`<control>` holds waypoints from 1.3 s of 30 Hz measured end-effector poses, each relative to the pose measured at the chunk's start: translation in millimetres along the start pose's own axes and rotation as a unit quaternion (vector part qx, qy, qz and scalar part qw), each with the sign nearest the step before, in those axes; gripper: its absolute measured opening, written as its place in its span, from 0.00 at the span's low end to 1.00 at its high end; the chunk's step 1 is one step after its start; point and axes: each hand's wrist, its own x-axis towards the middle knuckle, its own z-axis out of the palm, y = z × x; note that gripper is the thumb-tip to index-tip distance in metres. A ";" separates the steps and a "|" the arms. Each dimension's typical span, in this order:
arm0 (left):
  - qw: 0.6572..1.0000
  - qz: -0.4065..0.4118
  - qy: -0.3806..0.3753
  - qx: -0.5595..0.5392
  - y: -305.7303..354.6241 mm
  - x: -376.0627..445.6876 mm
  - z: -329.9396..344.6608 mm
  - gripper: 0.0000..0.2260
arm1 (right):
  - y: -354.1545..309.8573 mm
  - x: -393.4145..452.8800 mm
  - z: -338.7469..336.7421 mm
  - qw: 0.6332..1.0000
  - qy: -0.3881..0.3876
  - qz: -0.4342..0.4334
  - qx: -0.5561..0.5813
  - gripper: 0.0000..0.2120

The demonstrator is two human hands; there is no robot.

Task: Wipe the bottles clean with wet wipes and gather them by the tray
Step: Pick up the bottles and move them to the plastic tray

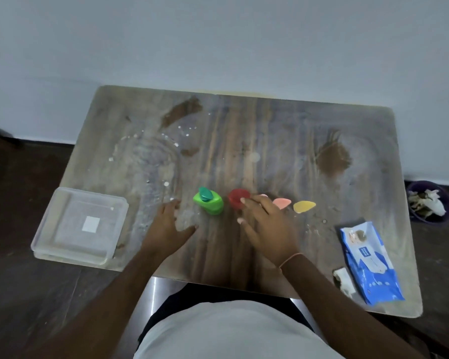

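1. I see my left hand (170, 225) lying flat on the table (244, 141), fingers straight and spread, holding nothing, just left of the green bottle (209, 202).
2. My right hand (266, 226) reaches forward, fingers loosely extended, a fingertip touching the red bottle (237, 198); nothing is gripped.
3. Green, red, pink (282, 203) and yellow (304, 206) bottles form a left-to-right row mid-table, well right of the clear tray (62, 244).
4. The green bottle stands upright, its cap toward me.
5. The wipes pack (371, 263) lies at the right edge, long axis running away from me.

Smeared wooden table (244, 130) with bottles (209, 203), tray (49, 237), wipes pack (371, 263)
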 end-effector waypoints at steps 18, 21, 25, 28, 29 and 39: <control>0.972 0.218 -0.087 -0.020 38.8 61.4 -31.0 0.21 | -26.0 49.4 11.6 0.985 -0.113 0.122 -0.042 0.21; 0.976 0.207 -0.056 -0.027 33.9 53.9 -39.0 0.19 | -30.6 48.4 8.7 0.988 -0.117 0.091 -0.037 0.21; 0.983 0.176 -0.015 -0.043 21.4 35.7 -59.6 0.19 | -43.6 50.4 9.5 0.989 -0.140 0.045 -0.023 0.21; 0.988 0.143 0.024 -0.049 7.3 22.7 -77.9 0.18 | -62.3 56.0 10.7 0.989 -0.144 -0.008 0.015 0.21; 0.989 0.130 0.043 -0.056 1.1 17.7 -85.0 0.18 | -70.9 59.4 12.8 0.988 -0.147 -0.027 0.027 0.21; 0.978 0.042 0.192 -0.072 -84.8 -35.0 -166.8 0.11 | -188.6 104.9 66.6 0.956 -0.221 -0.177 0.075 0.22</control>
